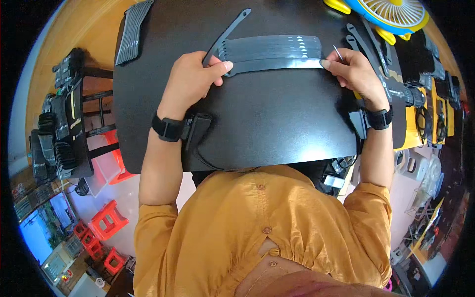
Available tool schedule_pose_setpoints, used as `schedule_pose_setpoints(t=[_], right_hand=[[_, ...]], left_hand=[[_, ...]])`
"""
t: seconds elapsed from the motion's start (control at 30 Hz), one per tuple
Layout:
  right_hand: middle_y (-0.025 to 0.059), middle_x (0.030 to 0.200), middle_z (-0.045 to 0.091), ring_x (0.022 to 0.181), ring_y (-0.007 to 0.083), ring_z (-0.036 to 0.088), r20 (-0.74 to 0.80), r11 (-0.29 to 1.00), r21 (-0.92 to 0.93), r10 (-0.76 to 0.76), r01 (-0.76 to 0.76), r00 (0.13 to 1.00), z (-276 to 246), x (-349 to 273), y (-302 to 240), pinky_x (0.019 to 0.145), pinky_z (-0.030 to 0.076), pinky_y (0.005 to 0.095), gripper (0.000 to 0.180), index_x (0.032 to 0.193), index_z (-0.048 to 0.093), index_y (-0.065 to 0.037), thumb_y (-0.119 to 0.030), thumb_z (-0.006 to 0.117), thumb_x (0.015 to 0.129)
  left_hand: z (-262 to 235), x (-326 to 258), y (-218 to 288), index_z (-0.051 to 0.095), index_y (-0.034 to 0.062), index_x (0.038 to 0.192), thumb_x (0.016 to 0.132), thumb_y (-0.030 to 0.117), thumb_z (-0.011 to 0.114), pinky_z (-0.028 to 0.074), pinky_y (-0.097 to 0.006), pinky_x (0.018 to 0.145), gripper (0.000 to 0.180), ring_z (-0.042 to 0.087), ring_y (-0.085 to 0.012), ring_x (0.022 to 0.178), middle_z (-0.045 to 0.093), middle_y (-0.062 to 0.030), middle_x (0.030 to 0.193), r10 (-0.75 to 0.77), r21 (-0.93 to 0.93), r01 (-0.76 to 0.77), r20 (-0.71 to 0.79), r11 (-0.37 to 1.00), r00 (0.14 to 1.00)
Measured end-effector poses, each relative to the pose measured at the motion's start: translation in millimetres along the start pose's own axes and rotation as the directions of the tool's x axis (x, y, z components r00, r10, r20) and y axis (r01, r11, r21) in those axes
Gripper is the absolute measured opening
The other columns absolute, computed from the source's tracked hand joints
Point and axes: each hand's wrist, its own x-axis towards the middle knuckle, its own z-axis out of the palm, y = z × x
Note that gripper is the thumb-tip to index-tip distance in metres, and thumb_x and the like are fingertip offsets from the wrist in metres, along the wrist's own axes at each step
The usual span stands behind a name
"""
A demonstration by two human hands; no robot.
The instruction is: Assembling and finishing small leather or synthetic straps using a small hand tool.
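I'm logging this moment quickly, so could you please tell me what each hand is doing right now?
Left hand: closed on the left end of a flat black strap.
Right hand: pinching the strap's right end, also holding a thin metal tool.

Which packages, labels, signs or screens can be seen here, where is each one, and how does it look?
No package, sign or screen can be told for sure.
Yellow trays: right edge of the black table, holding dark parts; any labels are too small to tell.
Left hand and right hand: pressing a plain black strip, no label on it.
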Motion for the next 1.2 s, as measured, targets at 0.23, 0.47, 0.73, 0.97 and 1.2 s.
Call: schedule_pose_setpoints(t=[0.23,0.47,0.73,0.97,1.2], right_hand=[[-0.0042,0.058,0.054,0.048,0.0047,0.048,-0.02,0.998,-0.064,0.0,-0.002,1.0,4,-1,-7,0.047,0.035,0.0193,0.02,0.091,0.068,-0.007,-0.027,0.067,0.089],[-0.0029,0.062,0.054,0.048,0.0044,0.045,-0.077,0.994,-0.103,0.015,-0.023,0.997,9,-1,-6,0.044,0.031,0.0195,0.023,0.089,0.065,-0.004,-0.027,0.068,0.089],[-0.0008,0.058,0.056,0.047,0.0085,0.051,-0.123,0.974,-0.221,0.024,-0.051,0.992,11,3,-14,0.047,0.041,0.0228,0.024,0.086,0.067,-0.005,-0.028,0.069,0.086],[0.0013,0.07,0.058,0.054,0.0094,0.054,-0.281,0.989,-0.129,-0.107,0.073,0.954,-2,-9,-14,0.05,0.044,0.0249,0.024,0.096,0.062,-0.006,-0.027,0.07,0.087],[-0.0014,0.082,0.063,0.066,0.0049,0.056,-0.056,0.882,0.352,-0.316,0.315,0.947,66,-15,-92,0.054,0.046,0.0209,0.035,0.108,0.067,-0.006,-0.033,0.073,0.086]], left_hand=[[0,-3,6,0.063,0.004,0.083,0.082,0.026,0.074,0.031,-0.022,0.039,0.025,0.042,-0.0051,0.043,0.059,0.0011,0.061,-0.044,-0.024,0.044,-0.01,0.999,0.999],[2,-2,6,0.063,0.0037,0.082,0.082,0.026,0.074,0.032,-0.023,0.039,0.025,0.044,-0.0054,0.043,0.058,0.0004,0.06,-0.033,-0.007,0.033,-0.019,0.999,0.999],[6,-1,1,0.062,0.0037,0.083,0.082,0.028,0.075,0.033,-0.023,0.039,0.028,0.045,-0.0061,0.043,0.056,0.0004,0.06,-0.022,0.047,0.026,-0.067,0.999,0.998],[-8,-6,10,0.062,0.0014,0.085,0.087,0.033,0.069,0.041,-0.023,0.044,0.032,0.052,-0.0085,0.048,0.056,0.0,0.063,0.064,0.07,-0.053,-0.167,0.996,0.984],[15,-25,28,0.055,0.0039,0.094,0.101,0.029,0.049,0.036,-0.02,0.041,0.027,0.051,-0.0071,0.05,0.054,-0.0016,0.074,0.239,-0.518,-0.084,0.24,0.851,0.941]])
